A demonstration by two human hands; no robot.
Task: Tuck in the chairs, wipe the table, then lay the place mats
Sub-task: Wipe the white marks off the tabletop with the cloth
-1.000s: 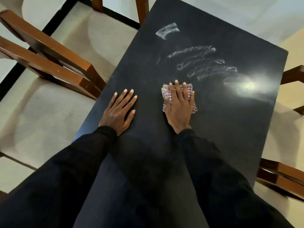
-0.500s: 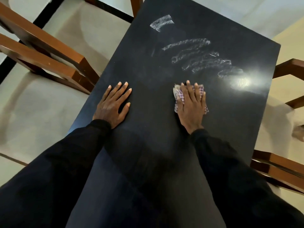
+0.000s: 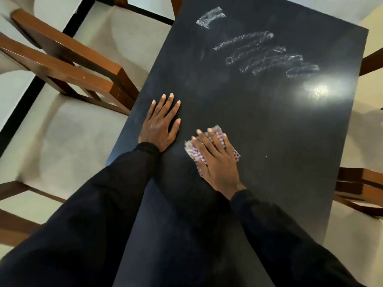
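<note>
A black table [image 3: 279,125] fills the middle of the view, with white chalky smears [image 3: 267,54] on its far half. My right hand [image 3: 217,160] lies flat on a purple-and-white checked cloth [image 3: 220,134], pressing it onto the tabletop. My left hand [image 3: 160,123] rests flat and empty on the table near its left edge, fingers apart, close beside the cloth. A brown wooden chair [image 3: 68,65] stands at the table's left side, its back against the edge. No place mats are in view.
Other wooden chair parts show at the right edge [image 3: 360,187] and at the far end [image 3: 176,5]. A bright light reflection [image 3: 319,90] lies on the table's right part. Pale floor with a black strip [image 3: 31,96] lies to the left.
My right hand has slid the cloth back toward me and leftward, ending close to my left hand. The left hand has stayed flat near the left edge.
</note>
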